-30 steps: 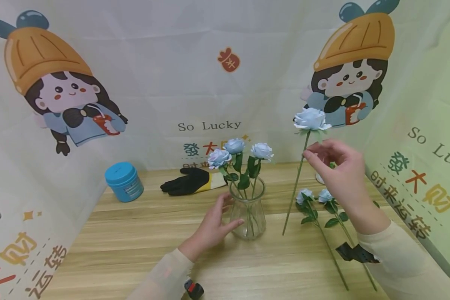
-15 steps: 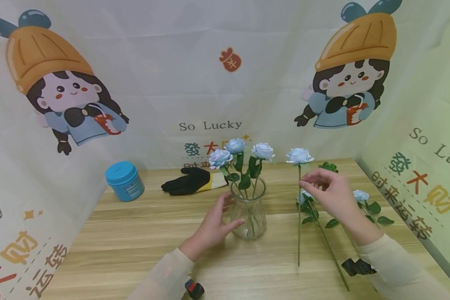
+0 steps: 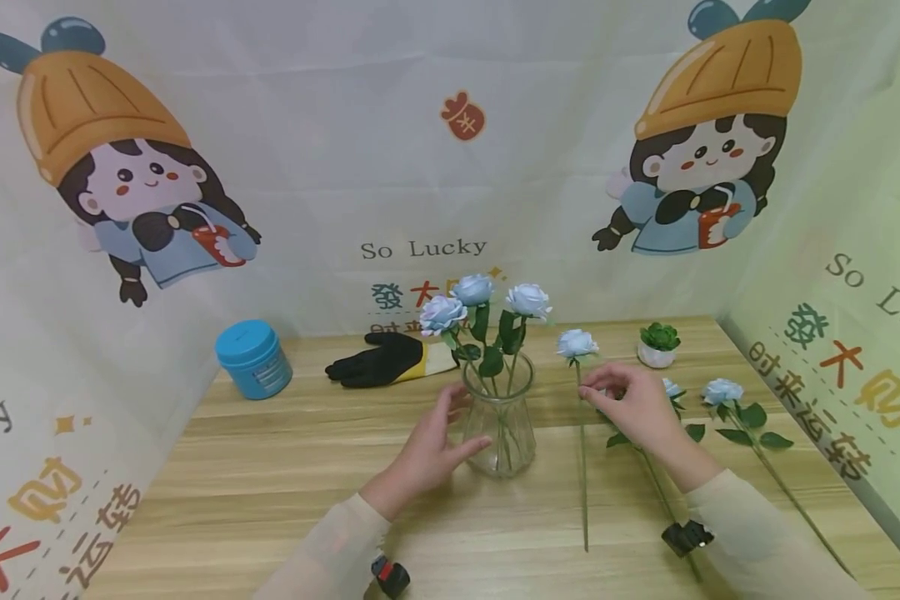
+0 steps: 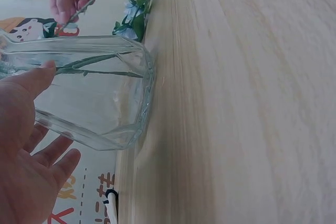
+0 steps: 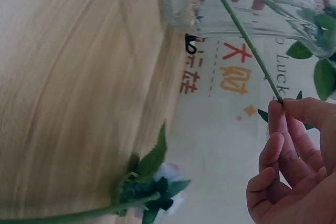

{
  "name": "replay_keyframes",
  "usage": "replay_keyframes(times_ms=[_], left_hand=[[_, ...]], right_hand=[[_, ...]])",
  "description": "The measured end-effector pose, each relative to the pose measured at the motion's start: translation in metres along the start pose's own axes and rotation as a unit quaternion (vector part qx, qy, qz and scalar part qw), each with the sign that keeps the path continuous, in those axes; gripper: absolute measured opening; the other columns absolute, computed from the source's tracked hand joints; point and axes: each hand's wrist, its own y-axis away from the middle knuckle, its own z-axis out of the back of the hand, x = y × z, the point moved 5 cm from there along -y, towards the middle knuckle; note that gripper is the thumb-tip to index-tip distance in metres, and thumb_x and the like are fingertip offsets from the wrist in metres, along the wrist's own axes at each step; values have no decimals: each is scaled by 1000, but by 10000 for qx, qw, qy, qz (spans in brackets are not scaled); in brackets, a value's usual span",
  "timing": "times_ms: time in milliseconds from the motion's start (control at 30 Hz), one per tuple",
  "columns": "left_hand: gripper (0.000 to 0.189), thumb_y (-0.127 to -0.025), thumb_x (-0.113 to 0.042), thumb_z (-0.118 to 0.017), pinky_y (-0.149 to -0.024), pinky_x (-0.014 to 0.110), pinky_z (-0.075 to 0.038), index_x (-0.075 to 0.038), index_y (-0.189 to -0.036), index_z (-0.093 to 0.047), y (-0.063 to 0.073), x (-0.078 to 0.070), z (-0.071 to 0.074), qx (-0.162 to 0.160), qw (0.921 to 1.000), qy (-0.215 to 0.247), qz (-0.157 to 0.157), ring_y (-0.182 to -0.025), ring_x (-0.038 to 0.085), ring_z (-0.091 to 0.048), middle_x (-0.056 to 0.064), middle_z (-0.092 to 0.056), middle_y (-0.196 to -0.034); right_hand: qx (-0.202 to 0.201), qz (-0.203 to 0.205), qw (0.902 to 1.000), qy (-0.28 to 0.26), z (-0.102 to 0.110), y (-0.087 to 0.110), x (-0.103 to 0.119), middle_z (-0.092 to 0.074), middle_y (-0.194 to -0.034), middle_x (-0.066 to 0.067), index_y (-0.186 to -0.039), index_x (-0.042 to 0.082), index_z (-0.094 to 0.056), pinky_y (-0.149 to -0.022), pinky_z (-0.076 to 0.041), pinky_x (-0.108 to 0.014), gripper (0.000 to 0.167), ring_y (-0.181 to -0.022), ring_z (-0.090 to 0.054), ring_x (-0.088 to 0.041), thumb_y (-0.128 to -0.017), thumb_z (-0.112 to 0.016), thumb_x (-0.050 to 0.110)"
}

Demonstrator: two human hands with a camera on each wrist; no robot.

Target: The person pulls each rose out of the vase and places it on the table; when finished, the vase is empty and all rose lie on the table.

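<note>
Now lowered in the right grip: blue rose, pinched by its stem, outside the vase just left of that grip (relaxed left grip loosely alongside that vase). Judged not yet inserted, being too low to clear the rim.

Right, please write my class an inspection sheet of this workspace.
Surface: light wood-grain table.
Job's things: upright clear glass vase holding three pale-blue roses; two loose pale-blue roses lie at right, one partly hidden.
Clutter: turquoise lidded plastic jar, black-yellow-white glove and green succulent in white pot, along the back.
Hands: left hand cups the vase; right hand pinches a long-stemmed pale-blue rose beside it.
Cables: nothing seen.
Surroundings: white cloth backdrop printed with cartoon figures.
</note>
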Motion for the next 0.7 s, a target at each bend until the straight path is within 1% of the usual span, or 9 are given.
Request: replay_keyframes(times_ms=[100, 267, 500, 700], left_hand=[[75, -93, -15, -79, -119, 50, -44, -8, -153, -35, 0, 0, 1, 3, 10000, 22, -9, -142, 32, -51, 14, -48, -156], [74, -93, -15, -79, -119, 50, -44, -10, -153, -35, 0, 0, 1, 10, 10000, 16, -24, -142, 32, -51, 14, -49, -156], [75, -93, -16, -79, -119, 49, -44, -9, -153, -35, 0, 1, 1, -7, 10000, 25, -14, -141, 32, -52, 13, -49, -156], [76, -92, -14, -79, -119, 50, -44, -5, -154, -34, 0, 1, 0, -3, 10000, 50, -21, -141, 32, -52, 14, -49, -156]], right_hand=[[60, 76, 9999, 53, -9, -3, -5, -76, -88, -5, -95, 9, -77, -61, -50, -23, 4, -72, -60, -10, -93, -77, 13], [287, 30, 9995, 142, -19, -9, -15, -76, -85, -5, -94, 8, -75, -60, -50, -23, 5, -70, -60, -12, -93, -77, 13], [789, -248, 9954, 485, -31, -14, -29, -73, -84, -3, -90, 10, -75, -63, -48, -26, 5, -73, -60, -13, -93, -75, 14], [1184, -449, 9898, 646, -41, -14, -35, -72, -83, -1, -90, 11, -75, -67, -51, -29, 3, -75, -62, -13, -91, -76, 14]])
